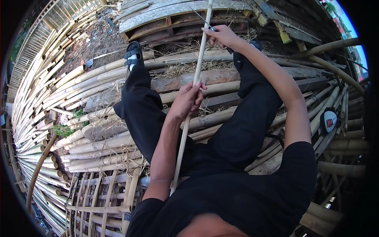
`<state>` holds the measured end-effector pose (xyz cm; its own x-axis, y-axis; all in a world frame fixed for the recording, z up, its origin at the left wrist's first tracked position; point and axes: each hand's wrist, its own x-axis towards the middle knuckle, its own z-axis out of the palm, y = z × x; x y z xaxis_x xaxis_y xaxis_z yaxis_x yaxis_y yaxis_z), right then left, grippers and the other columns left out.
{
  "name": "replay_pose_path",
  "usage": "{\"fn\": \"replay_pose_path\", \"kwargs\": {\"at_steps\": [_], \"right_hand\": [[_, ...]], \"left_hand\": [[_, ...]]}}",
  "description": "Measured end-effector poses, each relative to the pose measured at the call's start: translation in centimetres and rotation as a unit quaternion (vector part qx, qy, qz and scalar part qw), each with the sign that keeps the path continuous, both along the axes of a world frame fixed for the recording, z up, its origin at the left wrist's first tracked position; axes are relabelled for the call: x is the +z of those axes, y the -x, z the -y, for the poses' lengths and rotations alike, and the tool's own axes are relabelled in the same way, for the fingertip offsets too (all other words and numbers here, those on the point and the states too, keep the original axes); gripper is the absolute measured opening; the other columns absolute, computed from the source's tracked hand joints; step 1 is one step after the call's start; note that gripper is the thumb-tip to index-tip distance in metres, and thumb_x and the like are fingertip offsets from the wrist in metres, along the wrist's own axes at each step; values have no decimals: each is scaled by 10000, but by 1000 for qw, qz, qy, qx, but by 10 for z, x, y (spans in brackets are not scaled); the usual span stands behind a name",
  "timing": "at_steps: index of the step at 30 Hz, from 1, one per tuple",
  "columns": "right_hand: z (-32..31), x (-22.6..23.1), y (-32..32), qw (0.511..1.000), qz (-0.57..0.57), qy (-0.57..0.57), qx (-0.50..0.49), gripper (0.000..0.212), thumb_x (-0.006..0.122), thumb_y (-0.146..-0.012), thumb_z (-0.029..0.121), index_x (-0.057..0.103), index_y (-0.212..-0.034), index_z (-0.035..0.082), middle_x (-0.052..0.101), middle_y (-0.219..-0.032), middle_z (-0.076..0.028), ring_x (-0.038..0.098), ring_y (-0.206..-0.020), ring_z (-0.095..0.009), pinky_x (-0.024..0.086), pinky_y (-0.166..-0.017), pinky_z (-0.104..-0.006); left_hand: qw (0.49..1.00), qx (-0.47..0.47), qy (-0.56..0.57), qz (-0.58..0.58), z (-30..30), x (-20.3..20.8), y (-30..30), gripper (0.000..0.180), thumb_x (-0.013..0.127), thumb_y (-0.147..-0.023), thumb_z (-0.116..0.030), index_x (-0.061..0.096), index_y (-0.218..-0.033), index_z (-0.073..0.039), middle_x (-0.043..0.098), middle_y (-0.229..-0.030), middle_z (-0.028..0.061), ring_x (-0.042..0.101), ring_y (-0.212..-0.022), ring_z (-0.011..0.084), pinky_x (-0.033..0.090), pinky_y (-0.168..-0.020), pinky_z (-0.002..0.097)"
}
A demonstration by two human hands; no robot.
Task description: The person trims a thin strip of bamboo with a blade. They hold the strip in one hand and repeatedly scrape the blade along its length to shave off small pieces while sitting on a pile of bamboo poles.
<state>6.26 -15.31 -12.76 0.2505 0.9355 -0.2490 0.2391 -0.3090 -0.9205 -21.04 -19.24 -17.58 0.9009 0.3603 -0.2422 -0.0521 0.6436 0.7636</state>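
Observation:
A long, pale bamboo strip [200,59] runs from beside my body up past the top of the view, between my legs. My left hand [188,98] is closed around its middle, thumb on top. Farther up, my right hand [224,38] grips a knife [200,16] whose thin, dark blade points up and left, crossing the strip. Part of the knife's handle shows below my right fingers; the rest is hidden in the palm. My right thumb and forefinger are at the strip's edge, close to the blade.
Stacked wooden pallets [158,19] stand ahead of me. Bamboo poles [106,73] lie around and under my legs, with dry shavings [177,70] among them. A bamboo lattice [94,197] is at the lower left. A white and dark cap [328,119] rests at the right.

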Motion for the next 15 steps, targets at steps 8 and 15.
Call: {"fn": "replay_pose_path", "kwargs": {"at_steps": [8, 15], "right_hand": [[28, 1, 15, 912, 394, 6, 111, 567, 450, -910, 510, 627, -802, -18, 578, -642, -179, 553, -602, -325, 439, -603, -405], [54, -5, 68, 857, 426, -1, 290, 465, 384, -954, 430, 590, -902, 16, 614, -787, -232, 589, -753, -423, 458, -696, -493]], "left_hand": [[992, 38, -47, -110, -2, -3, 5, 294, 394, -990, -359, 481, -931, -84, 294, -562, -73, 251, -397, 26, 215, -336, 198], [987, 79, -82, -118, -3, -12, 4, 273, 429, -982, -321, 485, -909, -64, 358, -556, -59, 306, -420, 32, 246, -354, 209]]}}
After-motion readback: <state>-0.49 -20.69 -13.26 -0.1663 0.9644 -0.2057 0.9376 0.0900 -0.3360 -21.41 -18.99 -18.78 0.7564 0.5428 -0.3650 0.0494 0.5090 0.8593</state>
